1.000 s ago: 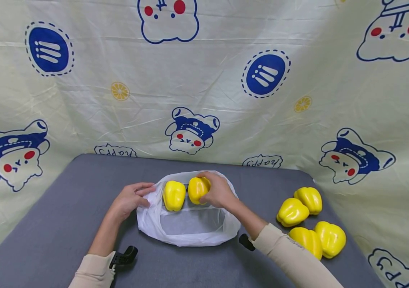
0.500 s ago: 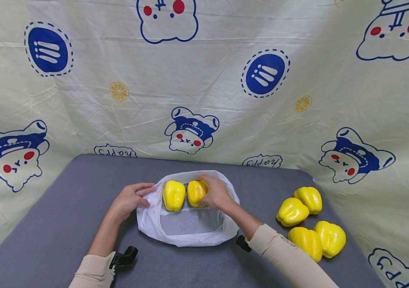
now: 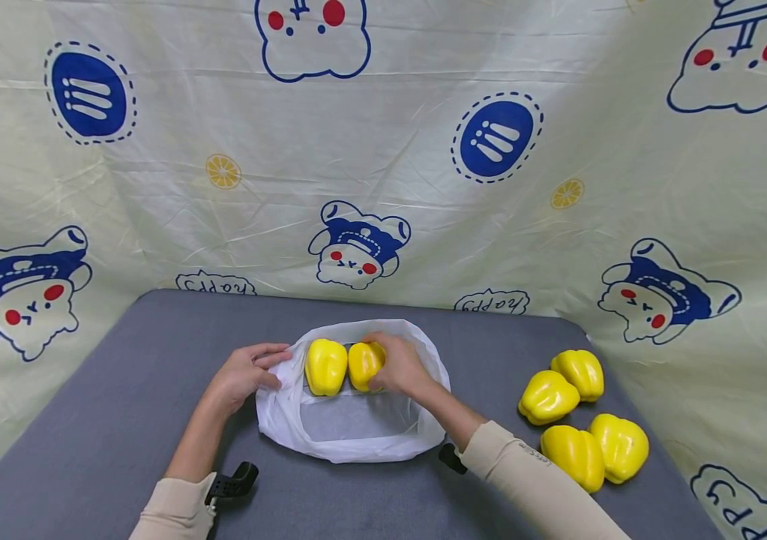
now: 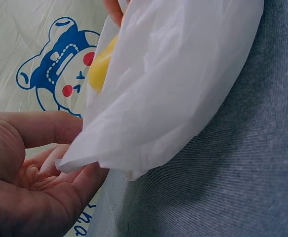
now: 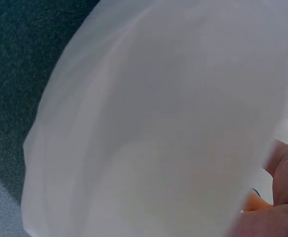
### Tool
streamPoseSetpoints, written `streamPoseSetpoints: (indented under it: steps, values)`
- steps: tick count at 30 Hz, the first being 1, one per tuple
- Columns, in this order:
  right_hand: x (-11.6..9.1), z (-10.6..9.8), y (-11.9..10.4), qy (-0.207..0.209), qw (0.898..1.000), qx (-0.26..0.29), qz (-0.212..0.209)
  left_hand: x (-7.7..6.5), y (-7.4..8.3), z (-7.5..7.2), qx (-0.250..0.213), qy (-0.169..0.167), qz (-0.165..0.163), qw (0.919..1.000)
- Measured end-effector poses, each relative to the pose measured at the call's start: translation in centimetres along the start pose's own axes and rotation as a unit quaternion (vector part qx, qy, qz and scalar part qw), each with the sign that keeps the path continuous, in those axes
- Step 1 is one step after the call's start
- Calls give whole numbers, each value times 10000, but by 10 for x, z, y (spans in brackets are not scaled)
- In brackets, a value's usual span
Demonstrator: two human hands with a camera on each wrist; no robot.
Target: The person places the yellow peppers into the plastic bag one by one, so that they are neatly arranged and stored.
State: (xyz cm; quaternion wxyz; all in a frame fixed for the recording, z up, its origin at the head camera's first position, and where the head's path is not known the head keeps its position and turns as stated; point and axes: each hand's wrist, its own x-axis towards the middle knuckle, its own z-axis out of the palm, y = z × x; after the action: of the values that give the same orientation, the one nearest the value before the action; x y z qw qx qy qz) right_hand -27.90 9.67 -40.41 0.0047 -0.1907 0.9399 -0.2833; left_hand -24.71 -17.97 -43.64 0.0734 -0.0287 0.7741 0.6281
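Observation:
A white plastic bag lies with its mouth spread wide on the grey table. My left hand holds the bag's left rim, its thumb and fingers at the thin plastic, partly covered by the bag in the left wrist view. Inside the opening, one yellow bell pepper rests near the left side. Just right of it, my right hand grips a second yellow pepper by its right side. From the right wrist, the bag wall covers most of the view and hides that pepper.
Several more yellow bell peppers lie in a loose group at the table's right, partly beside my right sleeve. A printed cloth hangs behind the table. A black wrist strap sits on my left arm.
My right hand has moved the second pepper slightly left and lower, closer to the first one. The left hand and the bag's left side have stayed put.

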Motion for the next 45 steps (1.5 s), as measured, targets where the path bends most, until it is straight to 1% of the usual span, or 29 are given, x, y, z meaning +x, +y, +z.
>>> streamPoseSetpoints:
  steps: [7,13,22,37,45]
  values:
    - [1,1,1,15,10000,-84,-22,0,-1,0,27,-9,-13,10000]
    - [4,2,2,-122,9998,-157,-6,1,-1,0,55,-4,-22,10000]
    - [6,4,2,-234,9994,-226,-147,-1,1,-1,129,-45,-43,9999]
    - [5,2,-3,-337,9992,-203,40,-1,0,-1,111,-81,-15,9999]
    - [4,0,-4,-389,9990,-208,48,0,0,0,92,-76,-134,9998]
